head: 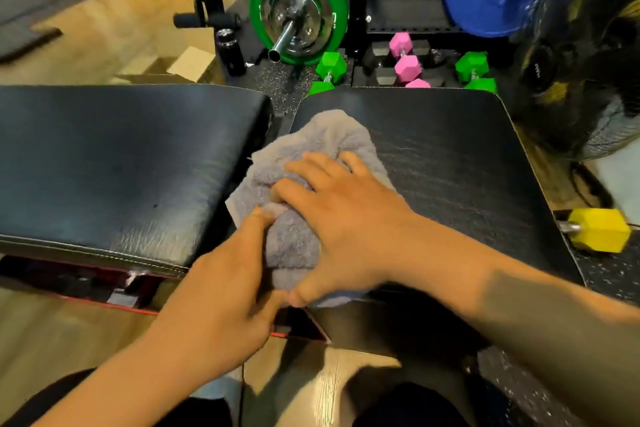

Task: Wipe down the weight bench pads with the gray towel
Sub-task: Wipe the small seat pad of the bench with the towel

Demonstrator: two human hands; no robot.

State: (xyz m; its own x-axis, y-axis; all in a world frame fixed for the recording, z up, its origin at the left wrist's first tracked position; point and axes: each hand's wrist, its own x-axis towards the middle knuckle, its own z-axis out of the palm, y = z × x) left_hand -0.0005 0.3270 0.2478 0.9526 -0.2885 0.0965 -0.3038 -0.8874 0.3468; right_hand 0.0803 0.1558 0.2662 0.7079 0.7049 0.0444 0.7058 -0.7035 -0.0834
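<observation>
Gray towel (311, 163) bunched at right pad's (485, 166) near-left corner, right hand (349, 218) spread flat on it, left hand (221, 291) pinching its near edge; advise even pressure, overlapping strokes toward far edge, then left pad (121, 156).

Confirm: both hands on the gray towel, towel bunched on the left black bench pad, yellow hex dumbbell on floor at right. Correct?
One error: the head view shows the gray towel bunched on the right black bench pad, not the left one. Both the left hand and right hand are on it, and the yellow hex dumbbell is on the floor at right.
</observation>
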